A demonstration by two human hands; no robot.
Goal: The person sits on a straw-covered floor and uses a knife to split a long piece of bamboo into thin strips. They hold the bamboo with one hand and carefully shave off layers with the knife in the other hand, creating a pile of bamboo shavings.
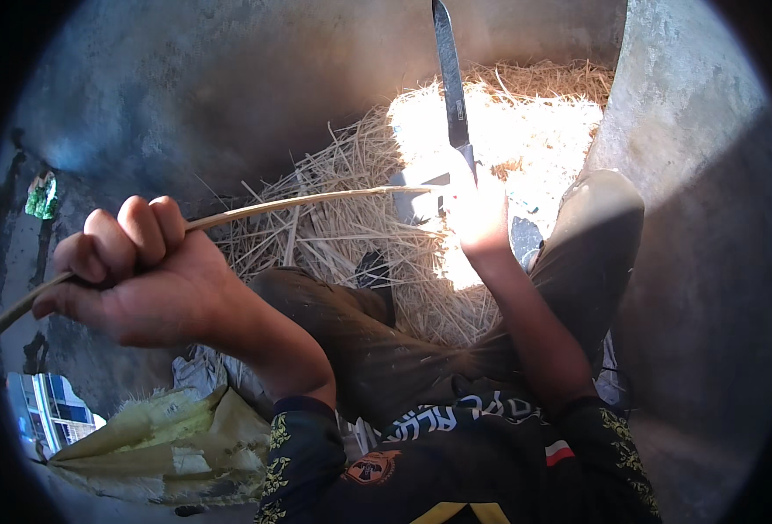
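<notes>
My left hand (146, 279), raised at the left, is closed in a fist around a long, thin wooden strip (303, 200). One end runs out past the fist to the left, and the strip bows slightly as it crosses to the right. Its other end reaches my right hand (482, 214), where strong sunlight washes out the detail. That hand is wrapped round the handle of a long-bladed knife (451, 83), whose dark blade points up and away from me. Whether the right fingers also touch the strip cannot be made out.
Pale shavings or straw (338, 231) lie heaped between and beyond my bent legs (596, 227). Grey walls (229, 96) rise close ahead and on the right. A crumpled yellow-green sheet (172, 445) lies at the lower left, near gaps in the wall.
</notes>
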